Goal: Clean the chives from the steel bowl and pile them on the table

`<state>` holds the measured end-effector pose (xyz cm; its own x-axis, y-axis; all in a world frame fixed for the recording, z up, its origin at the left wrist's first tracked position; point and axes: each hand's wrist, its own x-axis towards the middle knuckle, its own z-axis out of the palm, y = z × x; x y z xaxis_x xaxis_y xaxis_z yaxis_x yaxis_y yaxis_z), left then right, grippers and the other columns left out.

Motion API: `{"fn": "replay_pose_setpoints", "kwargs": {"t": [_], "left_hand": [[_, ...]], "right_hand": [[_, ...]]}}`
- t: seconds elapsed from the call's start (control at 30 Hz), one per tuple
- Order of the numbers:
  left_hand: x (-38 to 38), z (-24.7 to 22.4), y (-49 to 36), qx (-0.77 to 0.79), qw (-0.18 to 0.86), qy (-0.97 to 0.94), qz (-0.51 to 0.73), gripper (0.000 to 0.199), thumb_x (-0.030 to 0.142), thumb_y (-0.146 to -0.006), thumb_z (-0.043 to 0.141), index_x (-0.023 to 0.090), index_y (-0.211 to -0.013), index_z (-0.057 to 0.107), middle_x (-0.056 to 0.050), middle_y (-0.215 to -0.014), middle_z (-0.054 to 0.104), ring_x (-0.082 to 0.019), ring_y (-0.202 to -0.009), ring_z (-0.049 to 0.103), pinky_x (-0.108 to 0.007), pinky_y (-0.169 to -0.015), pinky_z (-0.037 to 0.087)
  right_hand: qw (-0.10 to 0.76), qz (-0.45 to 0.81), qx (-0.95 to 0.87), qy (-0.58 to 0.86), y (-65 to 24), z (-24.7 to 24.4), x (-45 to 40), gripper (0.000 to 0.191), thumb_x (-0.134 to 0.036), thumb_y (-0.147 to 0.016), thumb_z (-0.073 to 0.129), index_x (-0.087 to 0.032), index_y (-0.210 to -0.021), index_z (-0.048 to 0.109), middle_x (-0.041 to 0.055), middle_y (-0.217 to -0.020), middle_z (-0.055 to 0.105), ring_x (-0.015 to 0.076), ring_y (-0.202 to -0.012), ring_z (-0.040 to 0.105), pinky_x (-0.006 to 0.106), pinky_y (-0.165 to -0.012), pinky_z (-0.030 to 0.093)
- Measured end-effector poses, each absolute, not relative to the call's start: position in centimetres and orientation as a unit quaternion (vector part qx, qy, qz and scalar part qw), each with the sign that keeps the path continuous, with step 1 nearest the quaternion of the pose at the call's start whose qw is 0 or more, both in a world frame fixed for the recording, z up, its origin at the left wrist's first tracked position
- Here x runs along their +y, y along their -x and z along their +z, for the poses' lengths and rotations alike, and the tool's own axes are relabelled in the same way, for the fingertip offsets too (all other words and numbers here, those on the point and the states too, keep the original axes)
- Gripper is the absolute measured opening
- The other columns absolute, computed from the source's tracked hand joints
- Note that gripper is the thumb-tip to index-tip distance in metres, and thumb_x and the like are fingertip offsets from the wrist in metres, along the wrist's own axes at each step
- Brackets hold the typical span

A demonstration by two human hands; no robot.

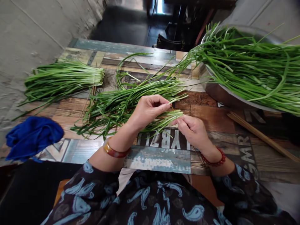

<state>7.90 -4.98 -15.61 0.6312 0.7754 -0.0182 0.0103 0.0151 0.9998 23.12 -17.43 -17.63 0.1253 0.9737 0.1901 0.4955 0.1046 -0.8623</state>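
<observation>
Tabletop point(206, 117): patchwork wood boards with lettering, beside a pale wall point(35, 37).
Left hand point(150, 107): thumb and forefinger pinch a few pale stalk ends point(180, 98); a thin brown strand point(172, 107) shows just beside the fingertips, though whether it is gripped I cannot tell.
Right hand point(191, 128): fingers curled around the white ends of a small bunch point(167, 120), which extends leftward toward the left wrist.
Loose greens point(131, 97): just beyond the left fingers, roughly lined up, leaf tips leftward.
Neat bundle point(67, 75): well left of the fingers, ends aligned, brown straws point(91, 100) near them; tied or not, I cannot tell.
Metal basin point(215, 90): beyond and right of the right fingers, heaped with long leaves point(253, 68).
Bundling so far: probably early; one bundle looks gathered, the small bunch is in hand, and the loose greens and basin's heap remain.
Blue cloth point(35, 137): far left of the fingers.
Wooden sticks point(262, 136): right of the right fingers.
</observation>
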Motion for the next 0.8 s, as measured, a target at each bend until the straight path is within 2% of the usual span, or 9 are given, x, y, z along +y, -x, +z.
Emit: {"fn": "replay_pose_setpoints", "kwargs": {"t": [0.43,0.63,0.8], "left_hand": [[-4.81,-15.24,-7.56,0.310,0.635,-0.652,0.274,0.019,0.031,-0.074,0.076,0.012,-0.071,0.075,-0.004,-0.069,0.070,-0.011,-0.061,0.057,-0.022,-0.056,0.041],[-4.47,-15.28,-7.12,0.287,0.651,-0.655,0.255,0.020,0.032,-0.076,0.075,0.012,-0.072,0.075,-0.005,-0.073,0.072,-0.012,-0.065,0.060,-0.023,-0.060,0.044],[-4.23,-15.36,-6.90,0.272,0.662,-0.655,0.242,0.020,0.033,-0.075,0.075,0.013,-0.072,0.076,-0.006,-0.075,0.074,-0.013,-0.065,0.060,-0.025,-0.061,0.045]], "right_hand": [[0.418,0.261,-0.617,0.613,-23.27,-17.62,-17.50,0.033,-0.030,-0.098,0.045,-0.019,-0.080,0.071,-0.0009,-0.055,0.055,0.0134,-0.056,0.056,0.025,-0.053,0.041],[0.416,0.244,-0.635,0.604,-23.31,-17.46,-17.48,0.030,-0.025,-0.097,0.047,-0.018,-0.079,0.070,-0.0016,-0.057,0.056,0.0124,-0.055,0.055,0.025,-0.057,0.043],[0.411,0.238,-0.638,0.606,-23.23,-17.50,-17.48,0.033,-0.029,-0.099,0.046,-0.019,-0.078,0.069,-0.0013,-0.056,0.056,0.0131,-0.054,0.055,0.026,-0.056,0.043]]}}
